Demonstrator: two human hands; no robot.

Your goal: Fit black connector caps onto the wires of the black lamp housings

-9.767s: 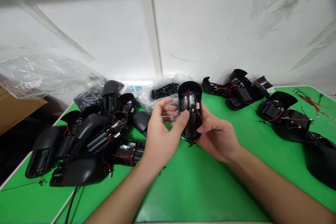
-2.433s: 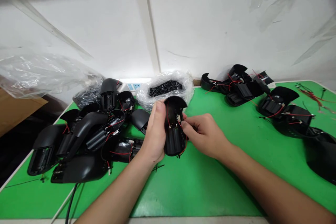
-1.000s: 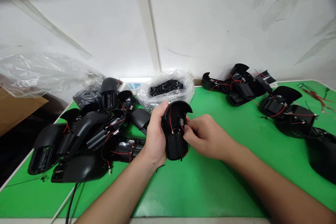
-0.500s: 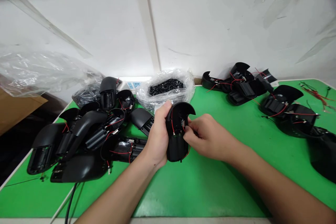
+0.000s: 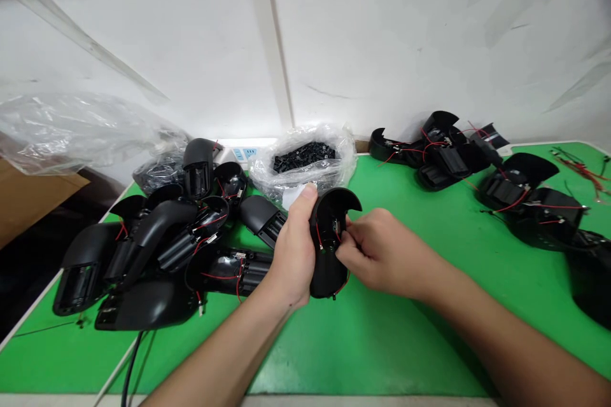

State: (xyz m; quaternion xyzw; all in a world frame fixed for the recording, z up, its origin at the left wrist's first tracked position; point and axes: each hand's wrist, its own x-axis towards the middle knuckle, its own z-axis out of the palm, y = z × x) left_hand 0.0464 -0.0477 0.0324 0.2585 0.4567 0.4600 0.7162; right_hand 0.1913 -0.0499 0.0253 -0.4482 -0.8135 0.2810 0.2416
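My left hand (image 5: 296, 251) is wrapped round the left side of a black plastic housing (image 5: 328, 273), holding it upright above the green table (image 5: 363, 356). The housing has a curved hood at its top and red wires inside. At its right edge my right hand (image 5: 377, 248) is closed in a pinch by the inner wall, where a red wire runs. What sits between those fingertips is too small and hidden to name.
Several black housings (image 5: 157, 299) with red wires are heaped at the left, and more (image 5: 443, 159) lie at the right. A clear bag of small black parts (image 5: 305, 158) stands behind my hands. Loose wires (image 5: 580, 168) lie far right; a black cable (image 5: 131, 369) hangs at front left.
The held housing and both hands have shifted slightly right in the view, and the housing has turned a little. The surroundings have also shifted slightly right.
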